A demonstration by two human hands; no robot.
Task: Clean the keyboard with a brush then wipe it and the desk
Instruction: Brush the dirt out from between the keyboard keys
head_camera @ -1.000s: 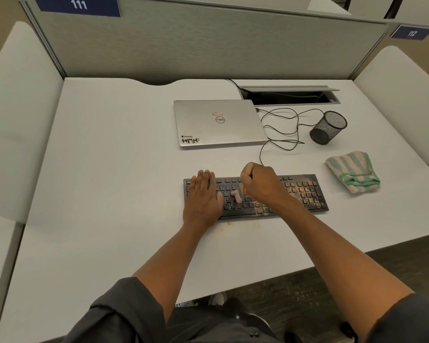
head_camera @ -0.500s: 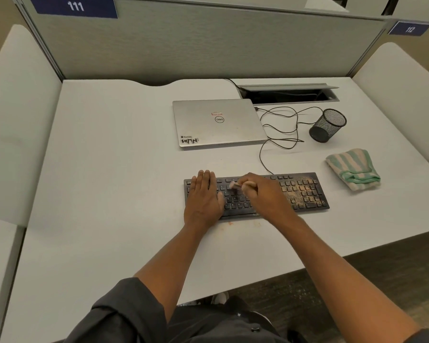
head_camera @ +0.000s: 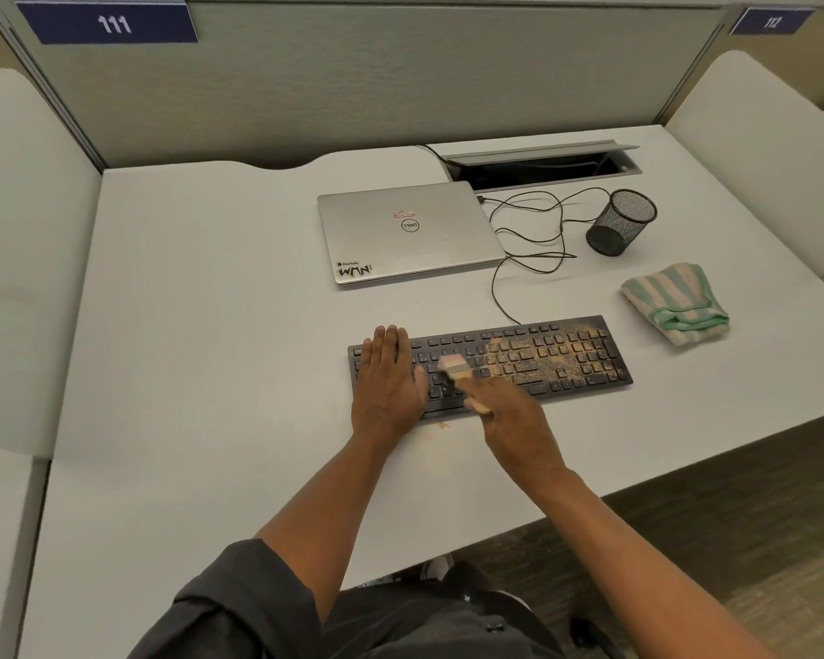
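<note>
A black keyboard (head_camera: 543, 359) lies on the white desk (head_camera: 210, 349), its middle and right keys dusted with tan crumbs. My left hand (head_camera: 388, 378) lies flat on the keyboard's left end, fingers straight. My right hand (head_camera: 510, 420) grips a small brush (head_camera: 455, 368) with a pale handle, its bristle end on the keys left of the middle. A few crumbs lie on the desk just in front of the keyboard. A green-and-white striped cloth (head_camera: 674, 302) lies folded to the right of the keyboard.
A shut silver laptop (head_camera: 407, 233) lies behind the keyboard. A black mesh cup (head_camera: 621, 228) and loose black cables (head_camera: 529, 240) are at the back right, by an open cable tray (head_camera: 543, 166). Partition walls enclose the desk.
My right hand has drawn back toward the desk's front edge with the brush, uncovering the crumb-covered keys. My left hand has stayed on the left end of the keyboard.
</note>
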